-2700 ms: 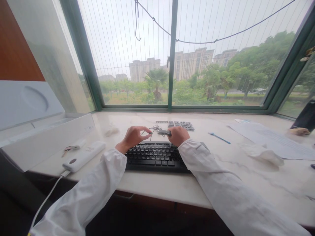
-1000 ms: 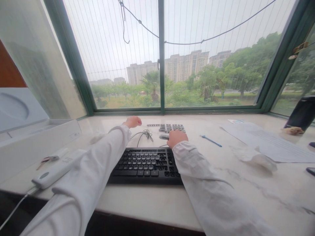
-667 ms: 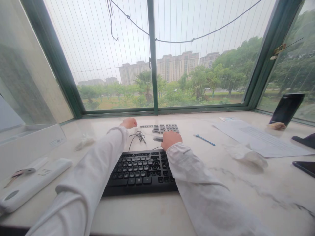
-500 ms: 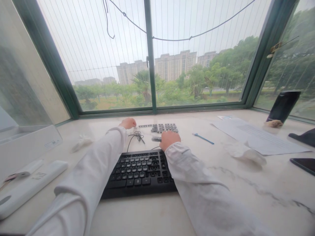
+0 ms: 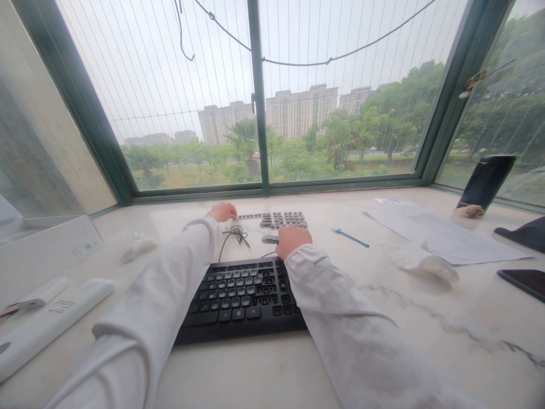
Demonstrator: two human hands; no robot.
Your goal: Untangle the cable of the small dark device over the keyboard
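A black keyboard (image 5: 238,315) lies before me, with bare key sockets at its right part and my right forearm covering its right end. Beyond it, loose grey keycaps (image 5: 284,219) are laid out in rows, with a thin line of small ones running left. At that line's left end is my left hand (image 5: 222,212), fingers pinched together; what is between them is too small to name. My right hand (image 5: 293,241) is curled just behind the keyboard, beside several longer keycaps (image 5: 269,239). Its fingertips are hidden. A bundled black cable (image 5: 237,233) lies between the hands.
A blue stick-like tool (image 5: 351,237) lies right of the keycaps. Further right are a printed sheet (image 5: 438,233), crumpled tissue (image 5: 421,264), a phone (image 5: 525,282) and a dark upright container (image 5: 486,182). At left stand a white box (image 5: 51,241) and a long white object (image 5: 59,326).
The whole view has shifted slightly. Both hands stay almost where they were, the left at the end of the keycap line and the right by the longer keycaps.
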